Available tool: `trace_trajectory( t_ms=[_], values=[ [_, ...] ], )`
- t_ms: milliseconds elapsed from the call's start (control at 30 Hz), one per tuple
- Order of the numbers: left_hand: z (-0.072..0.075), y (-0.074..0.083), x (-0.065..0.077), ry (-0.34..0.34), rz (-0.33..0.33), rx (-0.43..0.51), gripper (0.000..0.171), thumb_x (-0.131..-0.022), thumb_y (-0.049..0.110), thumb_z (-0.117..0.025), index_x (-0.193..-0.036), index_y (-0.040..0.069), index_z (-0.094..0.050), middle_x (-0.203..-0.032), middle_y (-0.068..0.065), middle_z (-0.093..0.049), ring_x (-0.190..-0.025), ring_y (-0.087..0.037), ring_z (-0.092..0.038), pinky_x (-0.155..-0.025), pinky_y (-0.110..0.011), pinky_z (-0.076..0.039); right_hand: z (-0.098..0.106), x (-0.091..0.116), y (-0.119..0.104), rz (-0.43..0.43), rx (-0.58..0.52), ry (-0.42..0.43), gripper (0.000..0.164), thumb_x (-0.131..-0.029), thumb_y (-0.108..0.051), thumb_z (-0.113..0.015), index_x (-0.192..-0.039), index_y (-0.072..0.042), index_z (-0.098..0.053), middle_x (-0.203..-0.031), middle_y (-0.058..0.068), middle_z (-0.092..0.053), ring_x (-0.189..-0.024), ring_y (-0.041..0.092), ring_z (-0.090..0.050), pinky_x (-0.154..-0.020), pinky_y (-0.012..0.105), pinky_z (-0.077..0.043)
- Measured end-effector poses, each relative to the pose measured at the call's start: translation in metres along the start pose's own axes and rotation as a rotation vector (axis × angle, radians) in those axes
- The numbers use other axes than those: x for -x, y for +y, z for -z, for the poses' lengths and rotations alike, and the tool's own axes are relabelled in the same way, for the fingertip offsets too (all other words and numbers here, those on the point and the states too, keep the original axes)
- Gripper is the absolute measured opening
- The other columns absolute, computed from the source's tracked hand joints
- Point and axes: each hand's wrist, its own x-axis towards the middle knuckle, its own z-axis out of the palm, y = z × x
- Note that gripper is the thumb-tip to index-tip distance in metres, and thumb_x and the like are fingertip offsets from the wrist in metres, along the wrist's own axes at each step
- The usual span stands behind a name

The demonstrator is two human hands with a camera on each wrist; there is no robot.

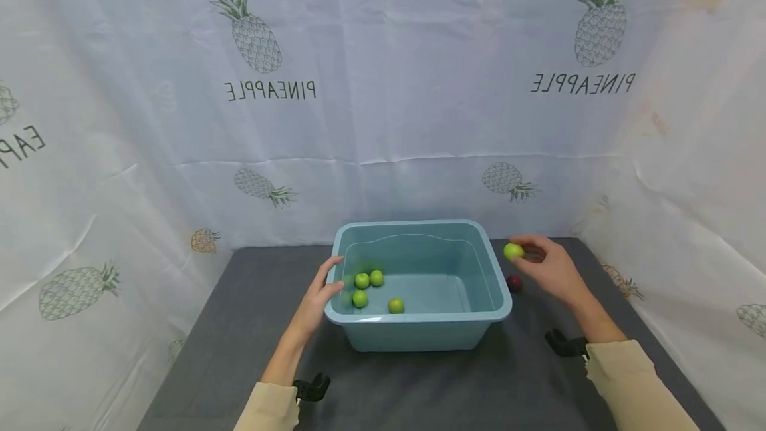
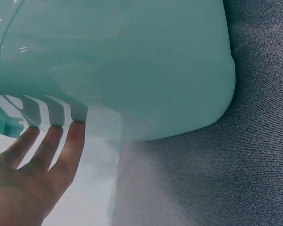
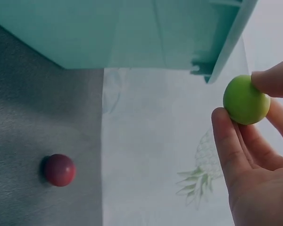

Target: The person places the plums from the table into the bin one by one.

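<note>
A light blue plastic basin (image 1: 419, 336) stands on the dark table, several small round green fruits (image 1: 396, 305) lying inside it. At its left rim my left hand (image 1: 314, 298) grips the edge, thumb and forefinger over the rim. The left wrist view shows the other fingers (image 2: 75, 136) against the basin's outer wall. Beyond the right rim, my right hand (image 1: 553, 270) pinches another green fruit (image 3: 245, 100) between thumb and fingertips, raised above the table. Below that hand a dark red plum-like fruit (image 3: 59, 170) lies on the table, beside the basin's right wall.
A dark grey cloth (image 1: 239, 324) covers the table. White curtains (image 1: 383, 118) printed with pineapples hang behind it and on both sides. Black straps with small mounts (image 1: 565, 343) sit on both wrists, below beige sleeves (image 1: 637, 384).
</note>
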Motion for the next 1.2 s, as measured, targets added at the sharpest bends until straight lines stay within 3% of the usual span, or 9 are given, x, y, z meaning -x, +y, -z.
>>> trace_trajectory(
  t_ms=[233,467,633,933,1200],
  values=[
    [0.001,0.0,-0.002,-0.004,-0.01,0.003,0.051,-0.105,0.023,-0.046,-0.155,0.019,-0.036,-0.168,-0.013,-0.012,-0.151,-0.039,-0.018,-0.112,-0.067,-0.023,0.002,-0.006,-0.018,-0.016,-0.029,-0.042,0.051,-0.099,-0.025,-0.068,-0.141,0.001,-0.054,-0.135,0.024,-0.056,-0.116,0.042,-0.061,-0.091,0.048,-0.053],
    [0.001,0.002,-0.003,-0.013,0.0,-0.001,0.051,-0.105,0.024,-0.046,-0.155,0.021,-0.036,-0.169,-0.013,-0.011,-0.152,-0.039,-0.015,-0.113,-0.067,-0.021,-0.002,-0.011,-0.03,-0.004,-0.059,-0.057,0.051,-0.099,-0.024,-0.068,-0.141,0.001,-0.054,-0.134,0.024,-0.055,-0.116,0.043,-0.059,-0.094,0.057,-0.049],
    [0.0,0.002,-0.004,-0.011,0.005,-0.002,0.051,-0.104,0.025,-0.047,-0.154,0.021,-0.036,-0.168,-0.013,-0.012,-0.153,-0.039,-0.015,-0.114,-0.067,-0.019,-0.004,-0.017,-0.038,-0.026,-0.062,-0.072,0.051,-0.099,-0.025,-0.068,-0.142,-0.002,-0.053,-0.136,0.022,-0.053,-0.118,0.043,-0.059,-0.093,0.055,-0.05],
    [0.001,0.001,-0.002,0.002,0.003,-0.001,0.051,-0.105,0.025,-0.047,-0.154,0.021,-0.037,-0.168,-0.013,-0.014,-0.152,-0.038,-0.017,-0.113,-0.067,-0.021,-0.012,-0.027,-0.057,0.056,-0.081,-0.098,0.045,-0.098,-0.015,-0.068,-0.136,0.005,-0.056,-0.132,0.023,-0.054,-0.116,0.041,-0.061,-0.088,0.031,-0.055],
    [0.001,0.0,0.0,0.002,-0.003,-0.001,0.051,-0.105,0.025,-0.047,-0.154,0.021,-0.037,-0.168,-0.013,-0.014,-0.152,-0.039,-0.017,-0.113,-0.068,-0.021,-0.022,-0.037,-0.067,0.08,-0.087,-0.114,0.042,-0.098,-0.012,-0.068,-0.136,0.002,-0.057,-0.131,0.021,-0.055,-0.116,0.038,-0.061,-0.092,0.041,-0.054]
  ],
)
